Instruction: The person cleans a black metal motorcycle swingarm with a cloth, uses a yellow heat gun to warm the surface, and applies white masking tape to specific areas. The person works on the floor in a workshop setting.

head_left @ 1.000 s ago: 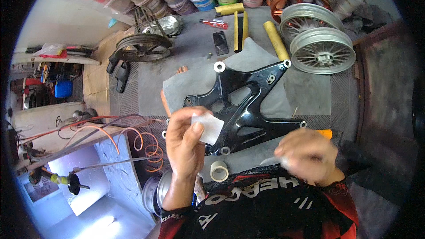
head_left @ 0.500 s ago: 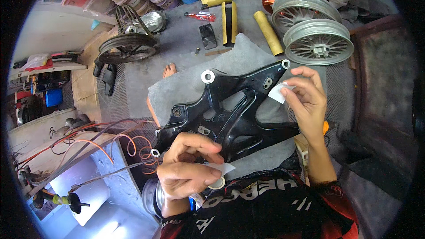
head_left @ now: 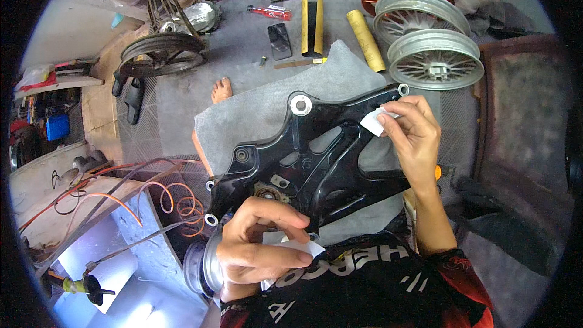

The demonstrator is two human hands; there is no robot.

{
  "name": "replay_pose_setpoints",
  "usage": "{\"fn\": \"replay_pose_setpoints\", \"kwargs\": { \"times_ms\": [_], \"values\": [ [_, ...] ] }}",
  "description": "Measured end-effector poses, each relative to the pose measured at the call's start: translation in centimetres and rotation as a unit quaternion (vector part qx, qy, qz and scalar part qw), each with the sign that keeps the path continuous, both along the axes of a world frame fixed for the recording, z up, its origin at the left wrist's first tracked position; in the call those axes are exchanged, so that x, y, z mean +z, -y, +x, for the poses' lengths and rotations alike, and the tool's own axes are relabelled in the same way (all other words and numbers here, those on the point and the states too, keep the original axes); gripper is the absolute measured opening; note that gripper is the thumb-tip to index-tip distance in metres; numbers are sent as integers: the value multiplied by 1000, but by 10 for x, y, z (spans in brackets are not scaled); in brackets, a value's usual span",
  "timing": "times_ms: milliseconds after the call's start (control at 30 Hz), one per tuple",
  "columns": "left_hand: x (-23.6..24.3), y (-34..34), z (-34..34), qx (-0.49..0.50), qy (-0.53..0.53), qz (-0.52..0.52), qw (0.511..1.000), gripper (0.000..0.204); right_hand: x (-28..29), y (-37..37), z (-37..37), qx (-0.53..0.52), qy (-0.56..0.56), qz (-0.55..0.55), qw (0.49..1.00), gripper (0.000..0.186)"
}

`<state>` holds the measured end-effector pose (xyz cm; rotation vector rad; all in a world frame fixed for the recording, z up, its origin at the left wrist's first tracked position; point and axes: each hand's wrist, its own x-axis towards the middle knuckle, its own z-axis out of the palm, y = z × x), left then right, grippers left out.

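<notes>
A large glossy black metal frame part (head_left: pixel 328 164), cast with cut-outs and silver-rimmed round holes, lies across in front of me. At its far right arm, my right hand (head_left: pixel 416 136) pinches a small white paper-like piece (head_left: pixel 375 123) between thumb and fingers. The piece overlaps the arm in view; whether it touches cannot be told. Over the part's near left edge, my left hand (head_left: pixel 258 237) is curled, with a second white piece (head_left: pixel 311 248) at the thumb. Its forefinger arches apart from the thumb, and the other fingers are partly hidden.
Grey cloth (head_left: pixel 243 118) lies under the part. Beyond it are a phone (head_left: pixel 279 41), a red bottle (head_left: pixel 270 12) and yellow tubes (head_left: pixel 366 39). Silver wheels (head_left: pixel 434 58) stand far right, a dark wheel (head_left: pixel 161 54) far left. Orange coiled hose (head_left: pixel 191 206) hangs at left.
My right hand has moved slightly left and down, its white piece now covering the slotted hole near the arm's end. My left hand keeps its white piece nearly in place. The view has shifted slightly.
</notes>
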<state>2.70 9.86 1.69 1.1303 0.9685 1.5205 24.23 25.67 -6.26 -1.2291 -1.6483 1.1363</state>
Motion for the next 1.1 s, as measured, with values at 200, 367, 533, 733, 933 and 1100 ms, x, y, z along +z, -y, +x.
{"fn": "replay_pose_setpoints", "kwargs": {
  "times_ms": [200,367,533,733,933,1100],
  "values": [
    [-2,4,0,6,12,-5,1000,13,-3,2,-1,-11,33,-22,999,14],
    [3,4,-9,-33,-6,-2,999,13,6,-1,6,-51,44,106,992,12],
    [0,5,-9,-37,22,-11,999,17,19,-4,12,-51,-76,-112,989,8],
    [7,5,-3,-25,17,-28,999,19,-9,-5,12,20,-61,-133,989,8],
    [7,6,-1,-22,18,-24,999,22,-1,-4,3,19,144,79,986,18],
    [9,7,-1,-24,-2,-32,999,22,-2,-3,3,-5,224,150,963,23]
  ]
}}
